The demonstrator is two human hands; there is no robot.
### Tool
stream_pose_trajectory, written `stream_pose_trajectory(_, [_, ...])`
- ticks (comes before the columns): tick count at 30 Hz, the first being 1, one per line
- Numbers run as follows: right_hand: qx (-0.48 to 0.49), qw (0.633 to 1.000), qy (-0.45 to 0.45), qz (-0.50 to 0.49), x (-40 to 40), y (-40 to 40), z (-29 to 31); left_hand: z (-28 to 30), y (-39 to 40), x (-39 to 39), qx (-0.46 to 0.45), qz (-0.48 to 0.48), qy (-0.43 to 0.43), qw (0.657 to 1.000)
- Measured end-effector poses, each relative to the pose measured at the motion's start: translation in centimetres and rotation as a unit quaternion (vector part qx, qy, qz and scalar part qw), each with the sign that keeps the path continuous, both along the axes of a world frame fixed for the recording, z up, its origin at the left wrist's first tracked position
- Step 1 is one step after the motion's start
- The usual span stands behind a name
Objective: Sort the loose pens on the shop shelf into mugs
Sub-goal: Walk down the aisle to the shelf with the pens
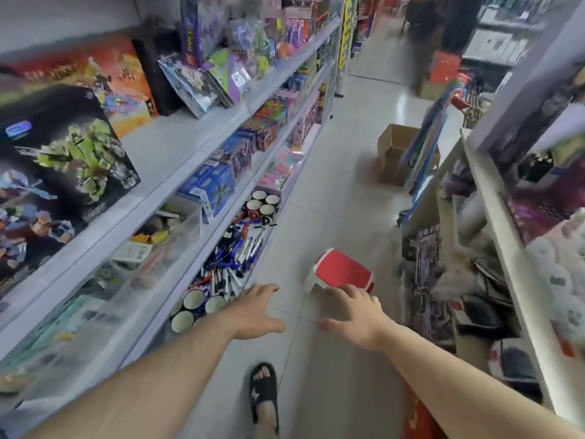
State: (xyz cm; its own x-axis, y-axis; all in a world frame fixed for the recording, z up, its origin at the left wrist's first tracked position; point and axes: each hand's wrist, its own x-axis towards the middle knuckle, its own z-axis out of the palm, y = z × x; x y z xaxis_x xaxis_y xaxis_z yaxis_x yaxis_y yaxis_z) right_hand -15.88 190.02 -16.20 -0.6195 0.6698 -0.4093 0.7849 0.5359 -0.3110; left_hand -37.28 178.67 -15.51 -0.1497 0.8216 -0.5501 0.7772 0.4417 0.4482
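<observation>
A heap of loose pens (235, 256), blue, black and white, lies on the lowest shelf at the left. Beyond it stands a group of dark mugs (262, 205). Nearer to me are several blue mugs (197, 307) with white insides. My left hand (258, 312) hovers over the floor just right of the near mugs, fingers spread, holding nothing. My right hand (354, 315) reaches out beside it, fingers straight, its fingertips at the near edge of a red and white stool (340, 272).
Toy boxes (72, 153) fill the upper left shelves. A second shelf unit (493, 248) with goods lines the right side. A cardboard box (395, 153) stands on the tiled aisle floor (332, 201) farther on. My sandalled foot (264, 397) is below.
</observation>
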Motion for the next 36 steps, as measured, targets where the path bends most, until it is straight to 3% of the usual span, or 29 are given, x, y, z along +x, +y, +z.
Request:
stream_pose_trajectory(9, [-0.023,0.998,-0.056,-0.014,-8.4,17.6,-0.3,-2.4,19.1,-8.1,-0.003,-0.018,-0.033,0.999])
stream_pose_trajectory(16, [-0.032,0.999,-0.035,-0.009,-10.6,29.2,-1.3,-2.9,30.7,-10.0,-0.019,-0.014,-0.032,0.999])
stream_pose_trajectory(25, [-0.069,0.994,-0.036,0.075,-9.4,45.7,-2.9,-4.0,42.4,-6.4,-0.052,0.103,-0.038,0.993])
stream_pose_trajectory(36, [-0.063,0.971,-0.071,0.220,-13.2,55.4,-3.4,-4.4,47.3,-7.0,-0.041,0.259,-0.066,0.963])
